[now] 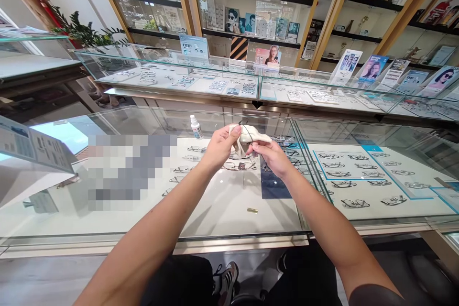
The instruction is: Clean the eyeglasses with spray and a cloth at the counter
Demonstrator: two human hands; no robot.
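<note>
Above the glass counter, both my hands are closed around a pale cream cloth (pixel 254 131) with a pair of thin dark-rimmed eyeglasses (pixel 247 125) in it. My left hand (pixel 219 146) pinches the cloth and the glasses between thumb and fingers. From the other side, my right hand (pixel 273 154) grips the cloth's edge and the lower part of the frame with its fingertips. Folds of cloth cover much of the glasses. A small white spray bottle (pixel 196 128) stands upright on the glass, left of my left hand.
Rows of eyeglasses (pixel 239 166) lie under the counter glass (pixel 229 220), with more eyeglasses (pixel 355 204) in the case at right. A sign stand (pixel 39 146) stands at left. Behind runs a second glass showcase (pixel 215 79) with upright cards; shelves line the wall.
</note>
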